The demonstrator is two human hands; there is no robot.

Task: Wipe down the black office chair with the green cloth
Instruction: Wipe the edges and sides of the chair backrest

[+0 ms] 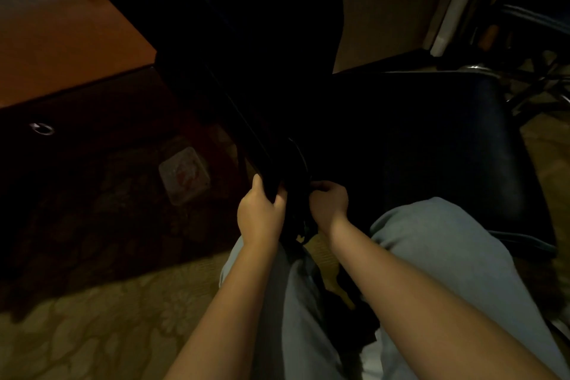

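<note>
The black office chair (416,139) fills the middle of the head view, its seat to the right and its backrest (253,40) rising at the top centre. My left hand (260,213) grips the lower edge of the backrest, thumb on the outside. My right hand (328,200) is just to its right, with its fingers curled on a dark bunched cloth (303,230) pressed against the chair where back and seat meet. The cloth hangs between my hands. Its green barely shows in the dim light.
A wooden desk (61,49) with a drawer ring pull (42,129) stands at the left. A pale square plate (184,175) lies in the patterned carpet (92,333). My knees in light trousers (431,256) are below. A second chair's metal frame (530,77) is at the right.
</note>
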